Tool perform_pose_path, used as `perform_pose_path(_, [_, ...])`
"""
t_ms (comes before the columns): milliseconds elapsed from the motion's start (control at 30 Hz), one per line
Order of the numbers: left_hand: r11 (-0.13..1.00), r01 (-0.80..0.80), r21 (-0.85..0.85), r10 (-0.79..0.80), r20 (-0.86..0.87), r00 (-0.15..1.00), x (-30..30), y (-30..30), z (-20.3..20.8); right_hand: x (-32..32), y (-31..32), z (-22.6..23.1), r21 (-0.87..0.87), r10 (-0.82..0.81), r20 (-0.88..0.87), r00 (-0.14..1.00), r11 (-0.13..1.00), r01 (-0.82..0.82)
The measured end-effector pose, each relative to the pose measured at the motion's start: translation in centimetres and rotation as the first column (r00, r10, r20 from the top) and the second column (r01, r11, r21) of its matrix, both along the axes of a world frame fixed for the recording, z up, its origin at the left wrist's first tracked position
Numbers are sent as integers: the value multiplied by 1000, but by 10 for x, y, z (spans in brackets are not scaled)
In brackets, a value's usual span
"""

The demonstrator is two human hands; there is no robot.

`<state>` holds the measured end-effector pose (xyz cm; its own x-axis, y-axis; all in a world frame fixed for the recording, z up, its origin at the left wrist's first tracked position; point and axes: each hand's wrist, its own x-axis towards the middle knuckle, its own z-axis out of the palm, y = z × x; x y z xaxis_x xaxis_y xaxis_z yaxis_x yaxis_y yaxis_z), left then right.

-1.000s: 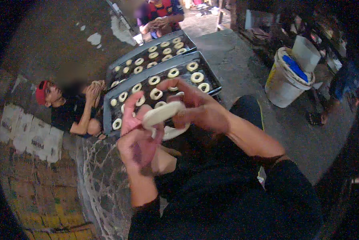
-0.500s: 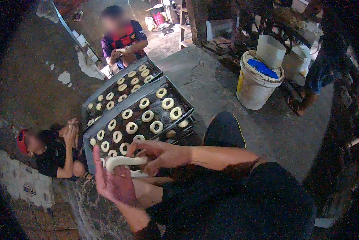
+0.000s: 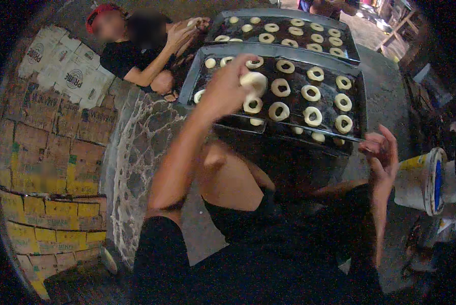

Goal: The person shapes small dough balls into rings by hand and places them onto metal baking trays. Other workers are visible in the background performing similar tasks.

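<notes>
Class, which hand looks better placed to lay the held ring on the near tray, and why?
Probably the left hand: it holds the dough ring above the near tray. The right hand is by the tray's right corner, with no ring visible in it.

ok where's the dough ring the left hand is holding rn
The dough ring is in the upper middle of the head view, at the left hand's fingers, over the left half of the nearer tray.

just a black tee (image 3: 278, 269), roomy sleeves (image 3: 159, 239) hitting around the elbow, bare forearms (image 3: 174, 168), bare hands (image 3: 225, 91), dark bottoms (image 3: 233, 211), bare knee (image 3: 215, 157) poking out
</notes>
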<state>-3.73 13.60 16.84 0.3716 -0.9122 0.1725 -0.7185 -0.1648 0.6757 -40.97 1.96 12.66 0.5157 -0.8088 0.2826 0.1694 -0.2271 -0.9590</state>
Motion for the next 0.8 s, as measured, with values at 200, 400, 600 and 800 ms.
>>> perform_pose_path(200, [961,-265,-80,275,386,880,180,-49,-82,-67,-48,-58,-191,-328,-243,913,939,286])
perform_pose_path(400, [885,-446,136,460,-91,883,274,-74,-178,-70,-85,-88,-109,-311,-328,892,950,291])
perform_pose_path(600, [830,-479,285,545,-236,804,333,-76,-245,-49,-97,-97,-50,-240,-536,809,966,253])
perform_pose_path(800, [707,-688,166,447,649,616,357,-95,-272,-43,-103,-96,-55,-244,-569,785,964,259])
